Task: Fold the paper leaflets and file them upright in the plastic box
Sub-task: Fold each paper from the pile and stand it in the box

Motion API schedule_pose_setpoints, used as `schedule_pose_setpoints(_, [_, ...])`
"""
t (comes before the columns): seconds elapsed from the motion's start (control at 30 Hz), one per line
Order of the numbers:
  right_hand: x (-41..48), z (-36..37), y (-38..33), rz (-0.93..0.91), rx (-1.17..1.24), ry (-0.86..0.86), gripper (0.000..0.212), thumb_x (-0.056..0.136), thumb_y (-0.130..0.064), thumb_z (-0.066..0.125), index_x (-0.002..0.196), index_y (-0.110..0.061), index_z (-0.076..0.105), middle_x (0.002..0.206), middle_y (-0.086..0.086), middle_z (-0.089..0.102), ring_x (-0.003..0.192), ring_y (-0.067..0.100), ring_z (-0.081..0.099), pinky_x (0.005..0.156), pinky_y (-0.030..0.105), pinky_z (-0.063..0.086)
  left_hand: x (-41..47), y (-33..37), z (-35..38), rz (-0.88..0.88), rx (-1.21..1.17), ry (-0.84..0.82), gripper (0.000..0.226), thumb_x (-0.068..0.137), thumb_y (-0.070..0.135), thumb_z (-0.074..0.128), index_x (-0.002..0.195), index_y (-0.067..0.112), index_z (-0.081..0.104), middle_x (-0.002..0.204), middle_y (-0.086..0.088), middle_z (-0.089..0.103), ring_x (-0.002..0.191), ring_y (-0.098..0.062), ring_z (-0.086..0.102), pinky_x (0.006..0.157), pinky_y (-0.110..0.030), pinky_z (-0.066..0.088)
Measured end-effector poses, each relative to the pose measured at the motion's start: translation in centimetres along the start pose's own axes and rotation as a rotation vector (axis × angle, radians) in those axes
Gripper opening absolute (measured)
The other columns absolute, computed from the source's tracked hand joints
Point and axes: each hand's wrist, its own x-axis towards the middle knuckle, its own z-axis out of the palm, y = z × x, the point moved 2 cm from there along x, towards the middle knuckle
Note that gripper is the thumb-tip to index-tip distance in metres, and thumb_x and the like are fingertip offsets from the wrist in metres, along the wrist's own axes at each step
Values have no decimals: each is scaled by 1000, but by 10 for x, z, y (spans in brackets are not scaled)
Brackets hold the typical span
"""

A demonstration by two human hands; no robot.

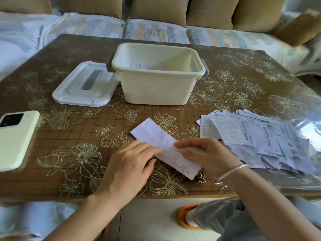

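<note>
Folding barely begun: one leaflet is pressed to the desk by the left hand and pinched by the right hand, one paper is seen in the box, and a pile is left.

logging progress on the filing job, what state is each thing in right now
box: open, lid off, a folded paper shows inside by the far wall
lid: flat on the table, left of the box
leaflet: on the table, creased, not fully folded
pile: loose, not filed yet
phone: camera side up
left hand: presses the leaflet
right hand: pinches the leaflet
</note>
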Motion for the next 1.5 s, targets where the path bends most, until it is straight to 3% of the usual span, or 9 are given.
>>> schedule_pose_setpoints(0.3, [-12,20,-1,226,549,-202,37,97,-3,33,112,-7,66,100,18,70,81,33,70,53,34,56,1,-13,-4,-62,-28,-19,40,64,1,82,98,20,75,95,12,70,93,-12,62,72,-34,56])
schedule_pose_setpoints(0.53, [-15,14,1,-39,-130,-253,23,94,-8,54,112,-20,62,67,-3,71,41,9,50,39,15,38,-1,-21,-10,-129,-201,12,25,73,4,71,91,21,76,78,21,62,75,-4,57,59,-22,47])
schedule_pose_setpoints(0.6, [-11,14,0,-151,-350,-122,5,90,-29,61,93,-28,66,53,-9,61,41,2,45,44,12,36,-1,-20,-8,-167,-240,29,12,81,25,67,90,25,75,74,20,62,68,-4,58,62,-25,49])
schedule_pose_setpoints(0.7, [-1,17,2,-195,-574,96,25,85,-51,60,80,-27,68,50,-9,52,45,4,44,46,17,32,2,-17,-5,-241,-252,50,28,83,48,58,91,25,72,75,18,68,70,-2,64,68,-30,55])
schedule_pose_setpoints(1.0, [7,25,3,-157,-793,279,35,80,-62,59,79,-27,56,64,-12,54,65,9,55,60,31,51,8,-8,5,-275,-27,90,49,75,28,79,119,16,60,76,15,60,61,-3,50,51,-15,42])
schedule_pose_setpoints(1.1, [7,26,3,-176,-779,292,35,79,-61,61,80,-27,54,62,-12,53,63,9,54,60,31,51,8,-9,5,-271,55,95,58,72,29,79,121,9,55,99,1,60,71,-4,49,58,-5,33])
schedule_pose_setpoints(1.2, [6,27,5,-258,-766,307,30,79,-56,63,83,-29,52,64,-14,53,62,5,52,58,30,50,11,-6,7,-167,151,108,42,72,22,80,109,11,63,112,-3,58,91,-15,56,77,-22,45])
schedule_pose_setpoints(1.33, [1,31,0,-527,-828,377,26,76,-38,72,95,-30,56,79,-16,52,69,5,49,51,21,44,18,-4,11,41,216,-7,37,74,2,73,109,14,70,115,2,64,112,-20,56,98,-35,36])
schedule_pose_setpoints(1.5, [5,32,8,-739,-882,208,30,84,-46,60,106,-26,66,119,-11,61,104,14,58,82,32,51,25,-19,13,96,114,-156,38,84,9,65,120,19,66,123,9,64,115,-11,56,103,-33,33])
